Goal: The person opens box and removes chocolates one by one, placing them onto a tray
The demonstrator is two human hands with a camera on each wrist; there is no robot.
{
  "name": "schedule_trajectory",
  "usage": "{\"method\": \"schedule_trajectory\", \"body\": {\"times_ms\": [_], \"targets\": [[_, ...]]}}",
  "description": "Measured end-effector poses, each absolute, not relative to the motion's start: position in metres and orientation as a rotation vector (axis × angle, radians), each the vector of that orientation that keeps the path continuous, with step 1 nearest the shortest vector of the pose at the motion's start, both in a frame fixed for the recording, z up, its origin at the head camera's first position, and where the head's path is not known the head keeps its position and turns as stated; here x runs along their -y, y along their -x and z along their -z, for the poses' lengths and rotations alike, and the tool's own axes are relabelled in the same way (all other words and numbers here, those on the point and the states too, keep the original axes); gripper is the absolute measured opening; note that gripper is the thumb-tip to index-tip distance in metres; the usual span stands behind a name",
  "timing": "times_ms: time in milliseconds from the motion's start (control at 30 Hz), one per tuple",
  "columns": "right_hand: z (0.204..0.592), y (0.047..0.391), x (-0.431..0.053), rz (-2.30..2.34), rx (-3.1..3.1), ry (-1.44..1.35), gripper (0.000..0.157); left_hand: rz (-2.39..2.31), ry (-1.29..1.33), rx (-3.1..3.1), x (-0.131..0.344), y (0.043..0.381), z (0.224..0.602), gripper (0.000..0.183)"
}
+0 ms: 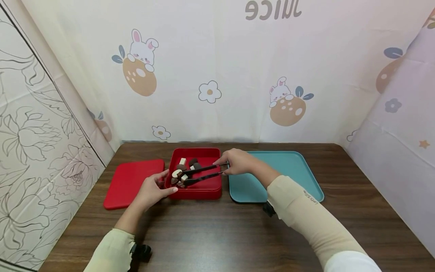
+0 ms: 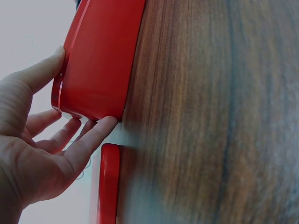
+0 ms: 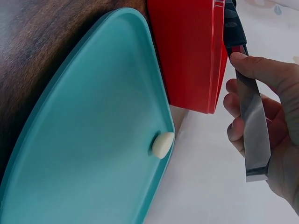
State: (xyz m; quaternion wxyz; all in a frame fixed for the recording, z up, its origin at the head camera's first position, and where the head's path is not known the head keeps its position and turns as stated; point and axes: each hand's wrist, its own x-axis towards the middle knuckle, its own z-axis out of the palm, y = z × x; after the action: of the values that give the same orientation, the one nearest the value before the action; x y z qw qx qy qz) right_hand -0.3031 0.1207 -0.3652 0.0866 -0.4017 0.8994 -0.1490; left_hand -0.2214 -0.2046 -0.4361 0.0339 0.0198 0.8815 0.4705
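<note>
A red box [image 1: 195, 194] holds several small brown and cream pieces [image 1: 176, 173] that look like chocolates, mostly at its left. My left hand [image 1: 151, 192] holds the box's front left corner, thumb on the front rim and fingers along the left side. In the left wrist view those fingertips [image 2: 110, 121] touch the lower edge of the box wall. My right hand [image 1: 238, 162] holds metal tongs [image 3: 252, 121] with black ends, fingers and thumb on the metal arms. The tongs reach leftward into the box, their spread tips among the pieces at front left.
A teal tray [image 1: 282, 177] lies right of the box, with one cream piece [image 3: 162, 145] near its rim in the right wrist view. A flat red lid [image 1: 134, 183] lies left of the box. A patterned curtain [image 1: 238, 113] hangs behind the wooden table [image 1: 217, 234].
</note>
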Motion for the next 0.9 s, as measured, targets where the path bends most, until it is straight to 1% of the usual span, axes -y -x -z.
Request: {"method": "schedule_trajectory", "body": {"times_ms": [333, 900], "targets": [[0.37, 0.305, -0.119, 0.53, -2.643, 1.206, 0.033, -1.446, -0.06, -2.705, 0.205, 0.221, 0.436, 0.08], [0.364, 0.302, -0.133, 0.514, -2.72, 1.27, 0.033, -1.442, -0.061, -2.704, 0.204, 0.22, 0.436, 0.08]]}}
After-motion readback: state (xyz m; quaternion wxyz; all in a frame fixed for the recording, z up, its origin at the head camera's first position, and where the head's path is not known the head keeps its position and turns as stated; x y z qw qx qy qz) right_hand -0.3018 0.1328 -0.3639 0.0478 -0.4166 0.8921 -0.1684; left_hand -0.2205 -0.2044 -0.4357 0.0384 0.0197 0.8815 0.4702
